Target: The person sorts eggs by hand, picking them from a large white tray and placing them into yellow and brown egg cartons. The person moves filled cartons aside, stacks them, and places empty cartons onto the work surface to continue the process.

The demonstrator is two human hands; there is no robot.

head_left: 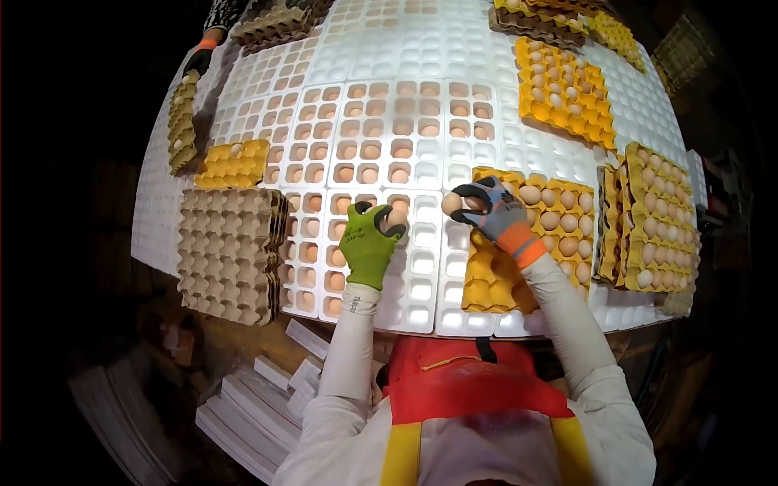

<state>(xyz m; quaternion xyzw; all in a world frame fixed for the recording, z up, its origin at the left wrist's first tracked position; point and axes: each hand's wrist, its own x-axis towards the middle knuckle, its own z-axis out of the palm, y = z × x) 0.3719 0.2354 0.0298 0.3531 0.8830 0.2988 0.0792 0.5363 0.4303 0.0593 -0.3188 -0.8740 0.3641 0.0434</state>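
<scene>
My left hand point(371, 240), in a green glove with dark fingertips, pinches an egg point(395, 217) over a pocket of the white foam tray point(415, 313). My right hand point(494, 217), in a grey and orange glove, holds an egg point(451, 203) between its fingers, above the left edge of a yellow egg tray point(491, 285). Eggs fill the right part of that yellow tray, while its lower left pockets hold none. Reddish eggs sit in many foam pockets left of my left hand.
Stacked grey cartons point(227, 253) stand at the left, beside a small yellow tray point(233, 164). Egg-filled yellow trays point(658, 219) are stacked at the right, with another yellow tray point(565, 91) farther back. At the upper left, a co-worker's gloved hand point(198, 61) touches a narrow carton point(182, 125).
</scene>
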